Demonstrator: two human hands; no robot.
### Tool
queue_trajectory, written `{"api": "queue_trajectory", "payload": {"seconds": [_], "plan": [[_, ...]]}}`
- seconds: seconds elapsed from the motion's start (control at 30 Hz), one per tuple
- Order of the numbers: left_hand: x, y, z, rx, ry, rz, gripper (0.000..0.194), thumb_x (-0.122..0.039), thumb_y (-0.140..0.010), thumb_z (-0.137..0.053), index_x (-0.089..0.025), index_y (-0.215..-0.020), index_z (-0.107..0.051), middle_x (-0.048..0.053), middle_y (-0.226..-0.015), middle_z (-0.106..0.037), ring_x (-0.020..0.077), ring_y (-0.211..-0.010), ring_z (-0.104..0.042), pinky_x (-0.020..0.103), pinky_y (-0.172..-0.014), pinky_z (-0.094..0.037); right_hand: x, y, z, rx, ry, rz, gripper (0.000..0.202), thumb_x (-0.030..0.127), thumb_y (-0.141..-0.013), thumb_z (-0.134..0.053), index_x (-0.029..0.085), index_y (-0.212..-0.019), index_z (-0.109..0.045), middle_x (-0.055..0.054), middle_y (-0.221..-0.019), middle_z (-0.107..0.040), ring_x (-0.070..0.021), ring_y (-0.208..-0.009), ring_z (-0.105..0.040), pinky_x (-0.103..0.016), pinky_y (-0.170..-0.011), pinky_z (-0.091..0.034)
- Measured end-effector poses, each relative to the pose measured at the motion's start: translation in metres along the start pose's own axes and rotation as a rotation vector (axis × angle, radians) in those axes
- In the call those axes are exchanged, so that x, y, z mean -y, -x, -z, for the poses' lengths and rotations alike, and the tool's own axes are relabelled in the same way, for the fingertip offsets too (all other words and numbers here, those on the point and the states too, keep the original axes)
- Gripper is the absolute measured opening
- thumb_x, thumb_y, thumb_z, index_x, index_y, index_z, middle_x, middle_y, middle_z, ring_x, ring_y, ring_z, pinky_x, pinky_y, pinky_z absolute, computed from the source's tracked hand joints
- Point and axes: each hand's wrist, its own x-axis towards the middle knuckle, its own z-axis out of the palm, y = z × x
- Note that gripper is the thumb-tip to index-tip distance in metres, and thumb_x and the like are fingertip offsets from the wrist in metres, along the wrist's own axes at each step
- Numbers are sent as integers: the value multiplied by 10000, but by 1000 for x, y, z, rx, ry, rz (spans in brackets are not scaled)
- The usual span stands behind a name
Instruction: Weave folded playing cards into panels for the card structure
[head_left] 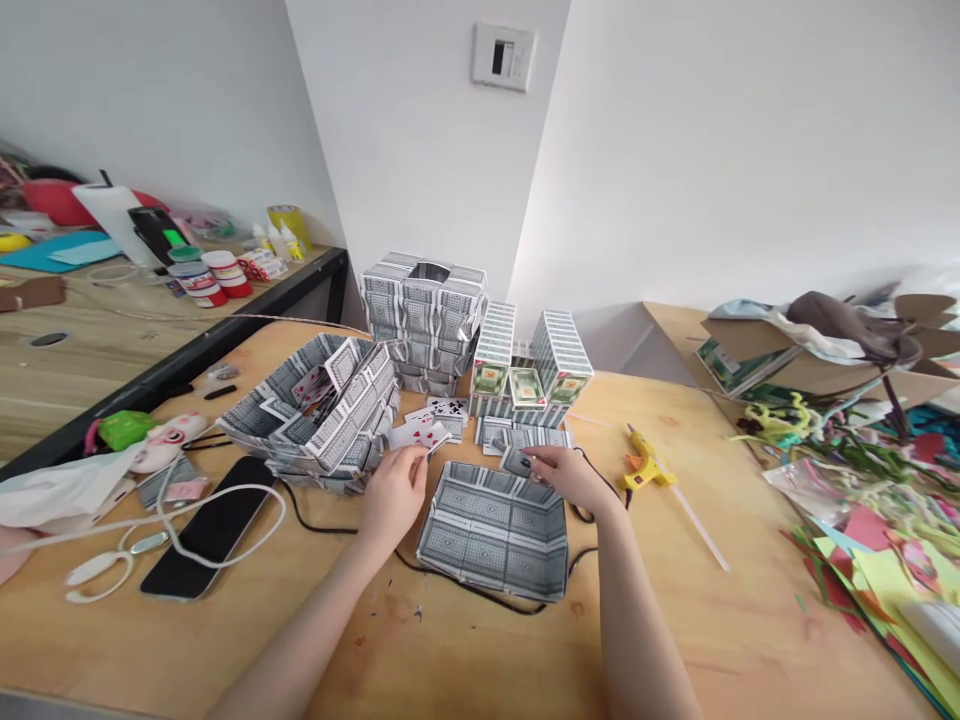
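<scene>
Left hand: thumb and fingers close together at the near edge of a white card with red pips facing up; grip appears to be a light pinch, though exact pad contact is too small to make out. Right hand: fingertips drawn together on a patterned card, held tilted just over the far rim of the tray; the hidden thumb leaves the pressure uncertain. Both cards are beyond the tray, which sits on the table between the forearms, with a black cord running past its near edge. Handling, by judgement: cards are very light, springy and smooth, liable to slide over one another and to crease if squeezed across the middle; best taken by an edge or corner, thumb against one fingertip. The tray, apparently built of folded cards, should be light and only moderately stiff; suggested hold is low on two opposite walls, since the thin rim may flex. Glue gun rests to the right, apart from both hands.
</scene>
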Motion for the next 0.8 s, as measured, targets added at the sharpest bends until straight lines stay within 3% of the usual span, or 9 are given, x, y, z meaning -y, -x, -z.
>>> {"api": "queue_trajectory", "payload": {"seconds": [0.07, 0.17, 0.23, 0.33, 0.43, 0.53, 0.63, 0.73, 0.8], "plan": [[2, -1, -3, 5, 62, 24, 185, -239, -831, -404, -172, -931, -544, 69, -909, -638, 194, -844, -605, 309, -763, -475, 2, 1, -1, 20, -52, -28, 400, 322, -790, -450, 194, -1160, -533, -30, -809, -672, -162, -683, -608, -268, -632, -442], [7, -1, -8, -14, 110, 30, 194, -230, -829, -409, -174, -925, -569, 66, -931, -632, 187, -858, -596, 315, -787, -472, 2, 6, 3, -35, 67, -100, 454, 367, -765, -505, 192, -1184, -518, -76, -932, -667, -195, -800, -611, -282, -684, -435], [12, 1, -11, -15, 122, 1, 202, -221, -827, -415, -185, -894, -603, 57, -945, -633, 185, -895, -582, 323, -835, -454, 3, 11, 7, -22, 176, -147, 418, 384, -725, -556, 207, -1103, -581, -73, -913, -668, -206, -796, -604, -279, -663, -428], [20, 6, -17, 30, 126, -28, 214, -205, -817, -430, -201, -851, -641, 39, -945, -642, 183, -908, -574, 331, -860, -444, 11, 17, 11, 128, 256, -160, 273, 297, -668, -613, 229, -928, -661, -26, -815, -665, -172, -707, -591, -238, -592, -407], [25, 9, -21, 54, 126, -31, 229, -203, -815, -430, -209, -916, -635, 35, -975, -634, 189, -947, -558, 340, -874, -437, 25, 17, 8, 202, 380, -158, 138, 190, -691, -544, 196, -718, -679, -5, -625, -616, -140, -579, -545, -220, -510, -350], [25, 10, -20, 54, 130, -23, 241, -207, -815, -428, -207, -970, -613, 41, -995, -620, 196, -976, -540, 352, -881, -430, 36, 18, 5, 105, 454, -59, 212, 162, -731, -472, 190, -637, -660, -11, -589, -594, -143, -585, -533, -225, -521, -335], [22, 9, -17, 73, 136, -12, 240, -180, -808, -415, -193, -931, -620, 47, -974, -614, 193, -958, -541, 350, -869, -437, 44, 23, 15, -12, 368, 22, 211, 214, -759, -469, 210, -683, -666, -8, -648, -630, -157, -651, -561, -227, -579, -371], [19, 7, -14, 90, 81, -3, 239, -155, -788, -417, -184, -887, -632, 59, -950, -605, 206, -932, -542, 354, -845, -448, 55, 27, 47, -134, 246, 96, 218, 284, -778, -470, 213, -739, -673, -1, -707, -659, -164, -681, -581, -233, -611, -402], [18, 7, -14, 80, 34, -18, 227, -160, -773, -439, -190, -880, -636, 62, -938, -597, 214, -915, -541, 355, -831, -452, 67, 22, 83, -328, 231, 124, 206, 312, -762, -504, 202, -782, -678, -2, -738, -668, -168, -693, -584, -235, -618, -411]]}}
